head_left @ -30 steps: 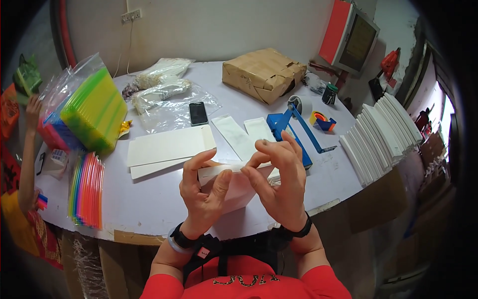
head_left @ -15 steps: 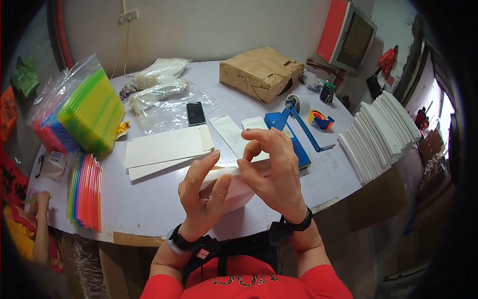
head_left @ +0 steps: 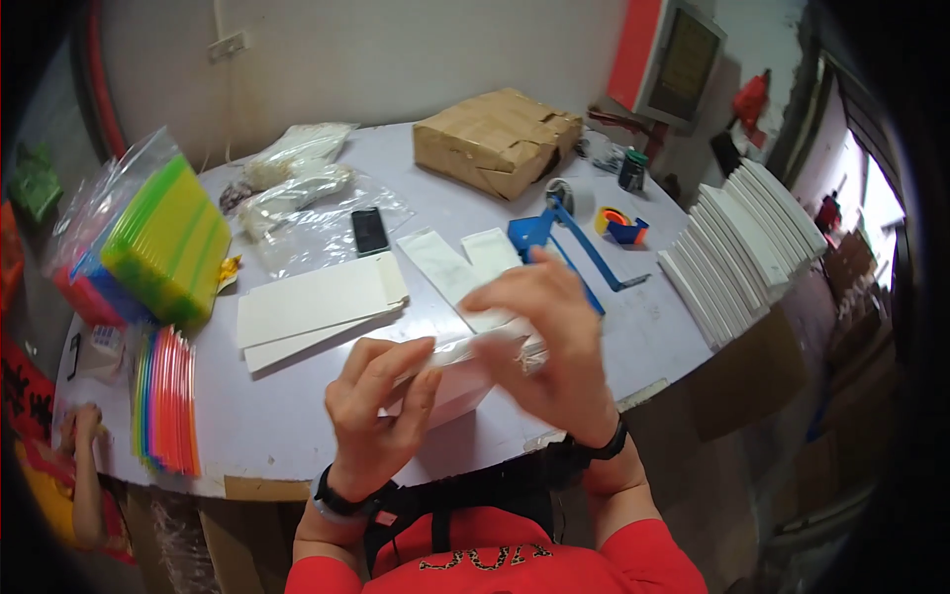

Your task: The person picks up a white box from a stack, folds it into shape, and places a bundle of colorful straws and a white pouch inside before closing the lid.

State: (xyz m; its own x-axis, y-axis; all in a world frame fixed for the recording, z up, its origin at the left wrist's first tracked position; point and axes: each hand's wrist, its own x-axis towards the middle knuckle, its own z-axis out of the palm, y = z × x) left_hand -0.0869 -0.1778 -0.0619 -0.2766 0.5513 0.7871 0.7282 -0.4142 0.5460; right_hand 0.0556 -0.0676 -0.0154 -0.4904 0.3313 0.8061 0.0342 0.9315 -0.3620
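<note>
head view: both hands, left (head_left: pixel 376 411) and right (head_left: pixel 554 342), pinch smooth white rectangular box (head_left: pixel 455 381) over round table (head_left: pixel 297 436).

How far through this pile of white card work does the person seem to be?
Done, it seems: a long row of white folded pieces stands stacked at the table's right edge. In hand: the left hand and right hand both grip one white piece, the right hand blurred. Left: a small stack of flat white sheets lies beside them, so likely only a few remain.
</note>
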